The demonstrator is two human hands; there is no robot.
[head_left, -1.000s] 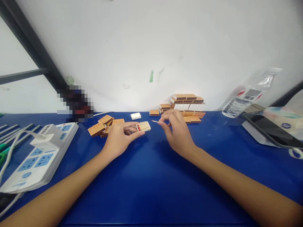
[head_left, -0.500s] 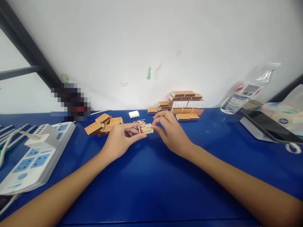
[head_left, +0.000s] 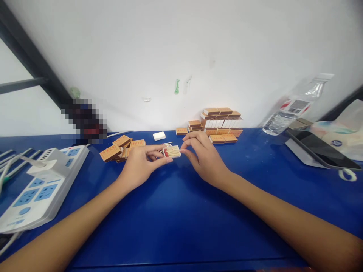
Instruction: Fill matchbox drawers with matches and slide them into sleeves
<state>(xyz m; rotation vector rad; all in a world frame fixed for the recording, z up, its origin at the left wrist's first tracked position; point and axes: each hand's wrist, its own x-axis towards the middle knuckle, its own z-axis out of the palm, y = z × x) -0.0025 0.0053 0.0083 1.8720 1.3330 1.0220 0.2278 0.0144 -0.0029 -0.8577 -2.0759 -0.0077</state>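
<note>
My left hand (head_left: pixel 141 163) holds a small open matchbox tray (head_left: pixel 176 155) between its thumb and fingers. Red-headed matches (head_left: pixel 171 151) lie in the tray, their heads toward my left hand. At the tray's right end, the thumb and forefinger of my right hand (head_left: pixel 204 158) are pinched together; whatever is between them is too small to make out. Loose matches (head_left: pixel 168 144) lie on the table just behind the tray. A white matchbox tray (head_left: pixel 159 136) rests farther back. To the left, partly behind my left hand, is a loose pile of orange matchboxes (head_left: pixel 122 141).
Stacked matchboxes (head_left: pixel 222 121) stand against the wall, with two more boxes (head_left: pixel 223 139) in front. A white power strip (head_left: pixel 49 196) lies at left on the blue table (head_left: pixel 181 223). On the right are a leaning water bottle (head_left: pixel 295 107), a phone (head_left: pixel 323 149) and a tissue pack (head_left: pixel 337 139).
The matches in the tray now lie straighter and the tray is tipped slightly more toward me. My right-hand fingers stay at its right end. The whole view has shifted slightly.
</note>
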